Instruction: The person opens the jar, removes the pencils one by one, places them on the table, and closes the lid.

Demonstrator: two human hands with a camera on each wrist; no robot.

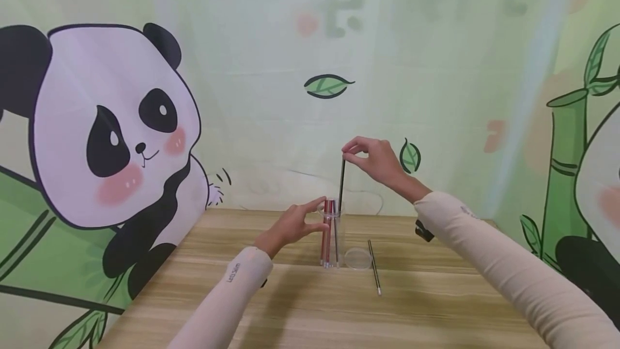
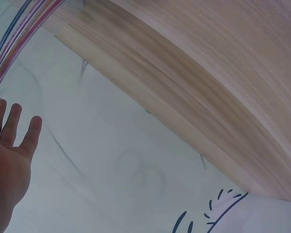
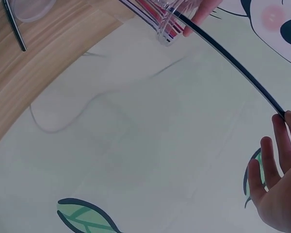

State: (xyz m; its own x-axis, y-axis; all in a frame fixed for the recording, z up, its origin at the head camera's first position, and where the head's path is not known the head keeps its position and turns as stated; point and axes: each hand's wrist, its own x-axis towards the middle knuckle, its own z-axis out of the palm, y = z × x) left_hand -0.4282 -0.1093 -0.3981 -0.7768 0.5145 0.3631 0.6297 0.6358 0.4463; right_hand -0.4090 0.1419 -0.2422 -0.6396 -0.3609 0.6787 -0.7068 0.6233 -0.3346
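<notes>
A clear plastic tube [image 1: 341, 244] stands upright on the wooden table with several red and dark pencils [image 1: 326, 241] inside. My left hand [image 1: 290, 224] grips it near the rim, thumb on one side and forefinger on the other. Above the tube, my right hand [image 1: 380, 160] pinches the top end of a dark pencil [image 1: 342, 185]. That pencil hangs nearly upright, its lower part at the tube's mouth in the head and right wrist views. In the left wrist view, three fingers [image 2: 33, 131] stretch out beside the striped pencils [image 2: 17, 43].
A round clear lid [image 1: 358, 259] lies flat just right of the tube. Beside it is a loose dark pencil [image 1: 374, 267] with a pale end. Close behind the tube, the table [image 1: 426, 295] ends at a green panda-print backdrop [image 1: 271, 139].
</notes>
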